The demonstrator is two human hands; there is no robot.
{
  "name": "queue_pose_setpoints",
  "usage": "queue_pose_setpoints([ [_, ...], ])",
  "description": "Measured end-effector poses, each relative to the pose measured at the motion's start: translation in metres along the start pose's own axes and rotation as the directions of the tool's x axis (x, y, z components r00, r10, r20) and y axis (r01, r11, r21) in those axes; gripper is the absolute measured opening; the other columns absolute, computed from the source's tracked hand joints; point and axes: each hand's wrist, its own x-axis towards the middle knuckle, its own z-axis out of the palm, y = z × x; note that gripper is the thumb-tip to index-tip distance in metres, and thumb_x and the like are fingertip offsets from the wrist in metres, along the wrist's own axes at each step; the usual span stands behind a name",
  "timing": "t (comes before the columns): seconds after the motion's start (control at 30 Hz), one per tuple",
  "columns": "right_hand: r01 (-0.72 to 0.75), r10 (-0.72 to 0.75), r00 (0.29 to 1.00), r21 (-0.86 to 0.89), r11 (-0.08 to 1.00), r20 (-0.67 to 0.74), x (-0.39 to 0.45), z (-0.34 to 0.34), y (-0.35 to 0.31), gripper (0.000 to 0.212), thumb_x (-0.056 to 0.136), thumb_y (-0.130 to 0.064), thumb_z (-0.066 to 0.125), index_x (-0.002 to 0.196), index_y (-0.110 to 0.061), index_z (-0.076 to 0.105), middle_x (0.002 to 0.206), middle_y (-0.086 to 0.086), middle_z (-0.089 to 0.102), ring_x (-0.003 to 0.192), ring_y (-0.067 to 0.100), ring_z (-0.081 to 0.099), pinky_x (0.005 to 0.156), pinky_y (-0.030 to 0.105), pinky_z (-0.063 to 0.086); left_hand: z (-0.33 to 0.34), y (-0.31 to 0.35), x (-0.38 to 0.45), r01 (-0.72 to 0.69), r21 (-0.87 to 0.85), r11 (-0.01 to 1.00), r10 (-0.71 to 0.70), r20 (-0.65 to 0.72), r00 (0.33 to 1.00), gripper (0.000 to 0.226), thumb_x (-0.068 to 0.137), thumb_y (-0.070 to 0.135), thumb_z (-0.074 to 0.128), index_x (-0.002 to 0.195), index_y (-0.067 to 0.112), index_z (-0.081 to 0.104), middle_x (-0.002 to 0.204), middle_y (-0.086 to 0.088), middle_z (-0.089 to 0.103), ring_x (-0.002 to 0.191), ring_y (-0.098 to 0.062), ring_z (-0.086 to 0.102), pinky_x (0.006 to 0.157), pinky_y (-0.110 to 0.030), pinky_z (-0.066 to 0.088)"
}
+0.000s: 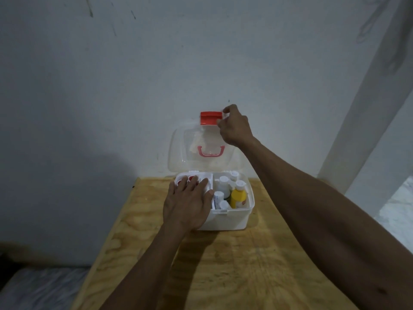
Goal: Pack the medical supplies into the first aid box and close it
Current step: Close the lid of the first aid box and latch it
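Observation:
A white first aid box (232, 220) stands on a wooden table, its clear lid (178, 148) upright against the wall. The lid carries a red latch (210, 118) on its top edge and a pink handle (210, 151). My right hand (234, 126) grips the lid's top edge beside the latch. My left hand (187, 202) lies flat, fingers spread, on the white inner tray (206, 176) in the box's left half. Red-capped items (191, 179) show past my fingers. The right half holds a yellow bottle (238, 198) and several white bottles (223, 186).
The plywood table (223, 265) butts against a pale wall (111, 86). Its left edge drops off to a dark floor and a patterned cloth (40, 287). A white post (366, 97) rises at the right.

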Motion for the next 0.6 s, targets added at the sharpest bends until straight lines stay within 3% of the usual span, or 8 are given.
queue_pose_setpoints([
  [0.23,0.091,-0.093,0.995,-0.042,0.995,-0.046,-0.004,-0.006,0.004,0.037,0.096,-0.044,0.051,0.119,-0.018,0.062,0.11,0.004,0.069,0.107,0.029,0.059,0.091,0.049,0.05,0.003,-0.001,0.001,0.005,-0.01,1.0,-0.005,-0.002,1.0,0.064,0.093,0.052,0.008,0.148,0.032,0.032,0.158,0.002,0.03,0.147,-0.023,0.02,0.118,-0.048,0.011],
  [0.37,0.194,-0.194,0.978,0.0,0.981,-0.073,-0.024,-0.02,0.006,0.031,0.098,-0.038,0.052,0.108,-0.014,0.069,0.1,0.002,0.071,0.091,0.018,0.062,0.077,0.032,0.049,0.006,-0.002,0.001,0.015,-0.044,0.999,-0.018,-0.051,0.999,0.061,0.094,0.052,0.014,0.146,0.028,0.036,0.156,0.001,0.034,0.146,-0.021,0.023,0.119,-0.047,0.014],
  [0.43,0.234,-0.231,0.97,0.037,0.972,-0.079,-0.039,-0.028,0.006,0.029,0.098,-0.034,0.055,0.107,-0.011,0.07,0.099,0.003,0.072,0.085,0.014,0.062,0.074,0.027,0.048,0.01,-0.003,-0.001,0.031,-0.095,0.995,-0.045,-0.143,0.989,0.055,0.095,0.052,0.025,0.139,0.023,0.043,0.147,-0.002,0.045,0.138,-0.021,0.036,0.114,-0.045,0.027],
  [0.5,0.265,-0.259,0.963,0.071,0.962,-0.079,-0.056,-0.035,0.008,0.027,0.097,-0.032,0.056,0.106,-0.011,0.071,0.097,0.003,0.073,0.085,0.015,0.063,0.076,0.028,0.05,0.009,0.0,-0.004,0.023,-0.217,0.976,-0.09,-0.306,0.948,0.044,0.093,0.05,0.039,0.123,0.019,0.049,0.128,-0.005,0.054,0.117,-0.022,0.05,0.099,-0.043,0.044],
  [0.6,0.312,-0.307,0.95,0.104,0.945,-0.055,-0.085,-0.04,0.014,0.024,0.096,-0.031,0.058,0.1,-0.013,0.072,0.093,0.001,0.073,0.083,0.012,0.061,0.074,0.022,0.045,0.0,0.009,-0.015,-0.016,-0.361,0.932,-0.212,-0.581,0.786,0.032,0.092,0.037,0.051,0.112,0.012,0.05,0.115,-0.011,0.052,0.104,-0.023,0.047,0.085,-0.038,0.048],
])
